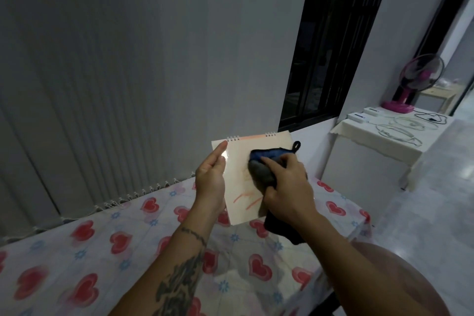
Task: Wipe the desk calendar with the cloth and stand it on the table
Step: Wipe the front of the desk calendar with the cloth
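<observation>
We're looking at a dim, bluish-grey indoor scene, and the window (pixel 331 41) is showing pure black. Light seems to be coming from above and the right, where the floor (pixel 433 187) is shining. A small glare spot is sitting on the glossy desk calendar (pixel 241 161). We're seeing soft detail and noise throughout, wide-angle bending at the edges, and slight blur on the cloth (pixel 266 164).

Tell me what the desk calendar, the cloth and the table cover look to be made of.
Desk calendar: glossy card or laminated paper, going by the glare by the left hand; wire spiral binding. Cloth, in the right hand: soft fuzzy fabric, likely microfibre. Table cover: shiny, probably plastic, with a fringed edge.
</observation>
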Motion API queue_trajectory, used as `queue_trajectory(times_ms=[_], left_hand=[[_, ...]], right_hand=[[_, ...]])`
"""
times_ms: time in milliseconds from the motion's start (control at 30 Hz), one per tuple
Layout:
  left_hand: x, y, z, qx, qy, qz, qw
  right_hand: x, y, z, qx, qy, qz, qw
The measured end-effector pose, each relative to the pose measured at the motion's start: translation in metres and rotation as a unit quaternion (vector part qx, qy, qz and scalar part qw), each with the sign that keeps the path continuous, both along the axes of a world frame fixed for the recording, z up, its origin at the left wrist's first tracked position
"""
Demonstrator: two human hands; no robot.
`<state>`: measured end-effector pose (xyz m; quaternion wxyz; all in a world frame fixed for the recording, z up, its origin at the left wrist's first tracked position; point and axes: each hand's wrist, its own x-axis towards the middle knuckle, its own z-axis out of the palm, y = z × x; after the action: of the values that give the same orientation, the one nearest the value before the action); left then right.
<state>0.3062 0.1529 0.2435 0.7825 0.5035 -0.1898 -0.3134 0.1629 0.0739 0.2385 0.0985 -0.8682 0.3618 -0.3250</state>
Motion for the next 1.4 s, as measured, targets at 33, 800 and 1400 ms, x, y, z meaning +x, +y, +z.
queue_trajectory(times_ms=[33,800,1400], left_hand=[[-0.003,-0.002,0.002,-0.007,0.003,0.0,1.0],[0.009,-0.002,0.003,0.003,0.038,0.016,0.999],[-0.004,0.0,0.01,-0.04,-0.036,-0.111,0.992]], right_hand=[[0.004,0.009,-0.003,-0.027,0.008,0.013,1.0],[-0.03,0.024,-0.035,-0.06,0.056,0.069,0.994],[0.012,-0.005,0.027,-0.012,0.008,-0.01,1.0]])
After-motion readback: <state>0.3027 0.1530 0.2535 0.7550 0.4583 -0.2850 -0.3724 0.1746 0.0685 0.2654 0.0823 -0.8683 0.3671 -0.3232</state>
